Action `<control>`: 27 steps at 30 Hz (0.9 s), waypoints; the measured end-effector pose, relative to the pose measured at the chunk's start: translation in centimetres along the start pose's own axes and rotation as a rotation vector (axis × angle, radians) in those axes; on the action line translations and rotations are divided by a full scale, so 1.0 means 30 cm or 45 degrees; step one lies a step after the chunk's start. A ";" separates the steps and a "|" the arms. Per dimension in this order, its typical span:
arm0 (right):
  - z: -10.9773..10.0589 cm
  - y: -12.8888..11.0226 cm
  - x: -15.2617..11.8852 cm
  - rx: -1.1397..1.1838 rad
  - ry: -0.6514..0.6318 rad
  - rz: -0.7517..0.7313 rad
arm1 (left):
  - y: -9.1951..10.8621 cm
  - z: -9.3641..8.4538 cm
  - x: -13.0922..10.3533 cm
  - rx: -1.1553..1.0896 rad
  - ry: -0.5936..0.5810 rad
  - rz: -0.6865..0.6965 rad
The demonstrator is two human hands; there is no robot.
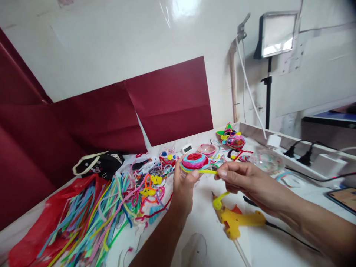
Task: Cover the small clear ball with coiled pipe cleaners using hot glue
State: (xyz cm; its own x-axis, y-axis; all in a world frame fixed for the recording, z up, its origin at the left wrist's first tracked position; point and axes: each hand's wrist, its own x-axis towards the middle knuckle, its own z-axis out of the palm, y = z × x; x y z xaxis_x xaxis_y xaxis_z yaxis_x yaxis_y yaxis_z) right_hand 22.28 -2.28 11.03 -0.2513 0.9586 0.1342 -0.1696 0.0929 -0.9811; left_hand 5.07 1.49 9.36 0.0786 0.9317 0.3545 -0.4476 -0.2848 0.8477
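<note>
Over white table (204, 217), right grip (243, 178) pinching yellow strip (207, 171), left grip (184, 189) clasping striped dome (195, 161), underside mostly hidden

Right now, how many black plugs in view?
2. One black plug is nearer the small white adapter; the other plug is right of it, nearer the large white adapter. Any behind that adapter would be hidden.

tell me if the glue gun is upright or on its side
On its side: the glue gun lies with body and handle along the tabletop.
</note>
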 end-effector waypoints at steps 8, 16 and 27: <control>-0.041 -0.005 0.045 -0.296 0.146 -0.217 | 0.002 0.010 -0.001 -0.102 -0.099 -0.105; -0.050 -0.021 0.064 -0.270 0.167 -0.242 | -0.004 0.005 0.003 -0.196 -0.194 -0.190; -0.062 -0.010 0.064 -0.265 0.151 -0.182 | -0.004 0.001 0.000 -0.235 -0.282 -0.235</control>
State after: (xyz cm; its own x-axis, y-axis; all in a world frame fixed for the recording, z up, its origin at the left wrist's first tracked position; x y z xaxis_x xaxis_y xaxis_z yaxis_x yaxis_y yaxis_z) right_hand 23.64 0.03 11.31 -0.1235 0.9555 0.2677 0.0070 0.2706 -0.9627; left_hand 5.14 1.51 9.26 0.3556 0.8866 0.2958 -0.5597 -0.0515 0.8271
